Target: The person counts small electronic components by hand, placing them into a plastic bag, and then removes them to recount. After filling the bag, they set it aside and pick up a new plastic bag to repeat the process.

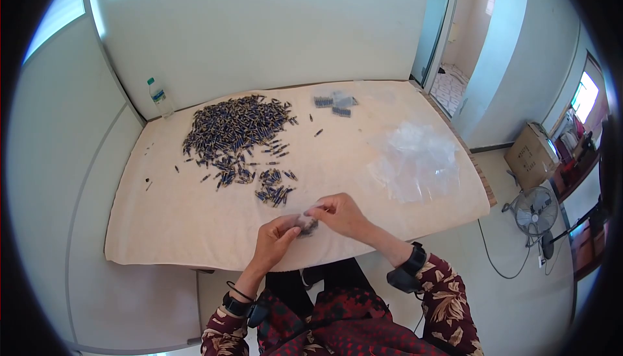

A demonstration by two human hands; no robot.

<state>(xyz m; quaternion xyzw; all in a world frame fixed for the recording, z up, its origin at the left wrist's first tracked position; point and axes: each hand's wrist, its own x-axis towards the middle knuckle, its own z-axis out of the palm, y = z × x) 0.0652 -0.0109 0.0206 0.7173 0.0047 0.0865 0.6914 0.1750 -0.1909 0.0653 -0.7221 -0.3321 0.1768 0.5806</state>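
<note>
Both hands meet over the front edge of the cloth-covered table (195, 239). Between them is a small transparent plastic bag (309, 227) with dark pieces inside. My left hand (275, 239) pinches the bag's left side between thumb and fingers. At its upper edge, the fingers of my right hand (342, 214) are closed on the plastic. Just beyond my hands lies a small cluster of slim dark-blue and brass-coloured cylindrical pieces (276, 195). Farther back, a large heap of the same pieces (237, 126) spreads across the table's left half.
Loose transparent bags (418, 161) are spread on the right side. Several filled bags (334, 103) lie at the back. A water bottle (159, 98) stands at the back left corner. On the floor to the right are a fan (535, 212) and a cardboard box (532, 155).
</note>
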